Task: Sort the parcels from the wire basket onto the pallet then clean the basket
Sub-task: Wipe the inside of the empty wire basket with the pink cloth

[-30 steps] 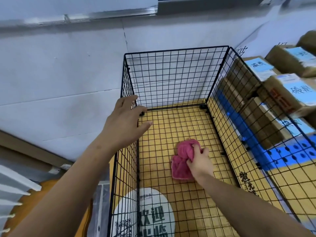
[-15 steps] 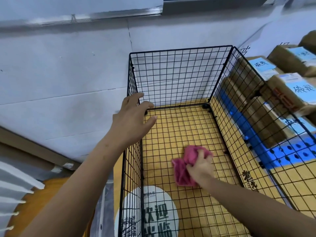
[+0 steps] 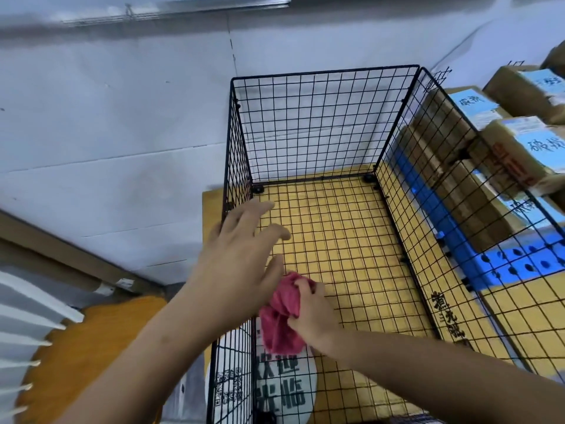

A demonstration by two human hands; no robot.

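Note:
The black wire basket [image 3: 321,71] stands against the white wall, with nothing in it but a pink cloth [image 3: 282,319]. My right hand [image 3: 312,316] grips that cloth and presses it on the wire floor near the basket's left side. My left hand [image 3: 241,255] rests on the top rim of the left wall, fingers spread and relaxed. Several brown parcels [image 3: 458,166] with light-blue labels are stacked on the blue pallet [image 3: 477,261] just right of the basket.
A yellow floor mat [image 3: 336,228] lies under the basket, and a round white sticker [image 3: 284,390] with dark characters shows through the wire floor. An orange round object [image 3: 85,350] sits at lower left beside white slats [image 3: 30,332]. The white wall is close behind.
My right hand has dragged the pink cloth left and nearer to me across the basket floor. My left hand has stayed on the left rim.

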